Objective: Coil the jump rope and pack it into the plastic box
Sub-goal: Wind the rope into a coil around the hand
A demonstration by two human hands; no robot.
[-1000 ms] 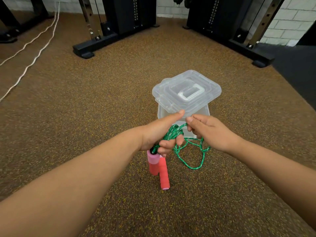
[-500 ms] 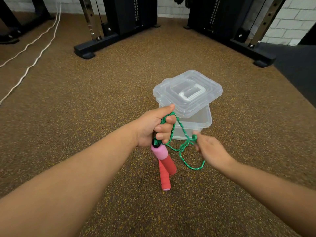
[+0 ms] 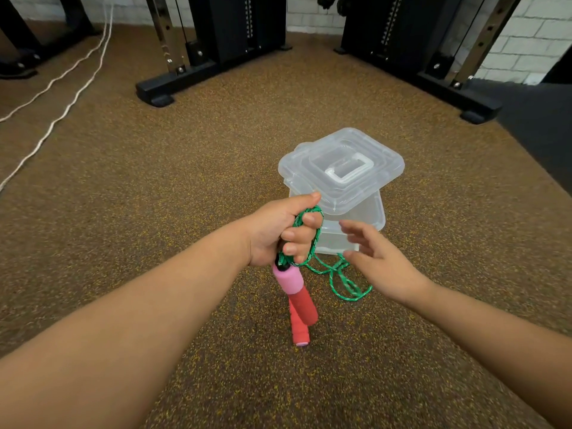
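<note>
No readable text (labels or numbers) anywhere.

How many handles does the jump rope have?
2. The pink-topped handle hangs just under the left hand, which grips the green rope. The other handle hangs lower, behind the first, its tip near the floor.

Green rope (image 3: 337, 274) partly coiled; box (image 3: 356, 233) seemingly half-lidded
</note>
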